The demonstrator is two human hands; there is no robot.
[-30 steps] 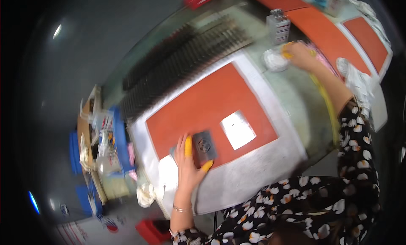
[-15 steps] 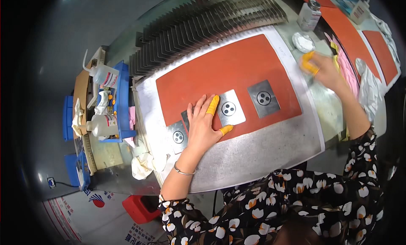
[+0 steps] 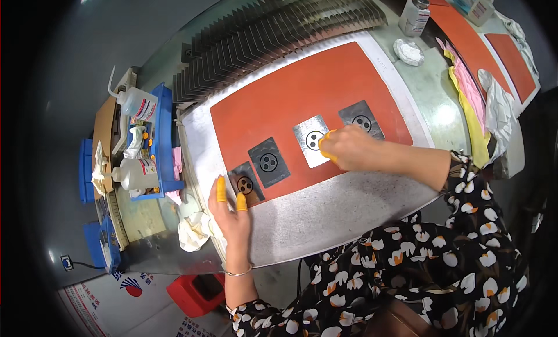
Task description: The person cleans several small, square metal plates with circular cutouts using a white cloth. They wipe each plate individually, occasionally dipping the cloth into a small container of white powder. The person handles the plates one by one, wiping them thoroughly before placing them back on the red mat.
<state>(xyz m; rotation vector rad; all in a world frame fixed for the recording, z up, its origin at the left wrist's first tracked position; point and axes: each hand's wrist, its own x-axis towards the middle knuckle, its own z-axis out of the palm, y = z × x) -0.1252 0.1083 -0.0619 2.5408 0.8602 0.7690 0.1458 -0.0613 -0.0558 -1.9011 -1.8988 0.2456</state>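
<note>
Four small grey metal plates, each with a dark ring around three dots, lie in a row on and beside an orange-red mat (image 3: 302, 81). My right hand (image 3: 356, 148), yellow cots on its fingers, is closed over the right edge of the brightest plate (image 3: 303, 130); anything pinched in it is hidden. Its wrist side partly covers the rightmost plate (image 3: 354, 111). My left hand (image 3: 231, 215), also with yellow finger cots, has its fingers apart at the near-left edge of the leftmost plate (image 3: 246, 184). Between them lies a darker plate (image 3: 268, 162).
A long rack of upright thin plates (image 3: 261, 43) stands behind the mat. On the left is a blue bin (image 3: 165, 133) with squeeze bottles; a crumpled cloth (image 3: 193, 231) lies nearer. At right are a dish of white material (image 3: 408, 52), a bottle (image 3: 414, 17) and pink-yellow cloths (image 3: 471, 104).
My right hand has come from beside the white dish to the bright plate. My left hand has moved left, off the middle plates, to the leftmost one. The view has shifted slightly.
</note>
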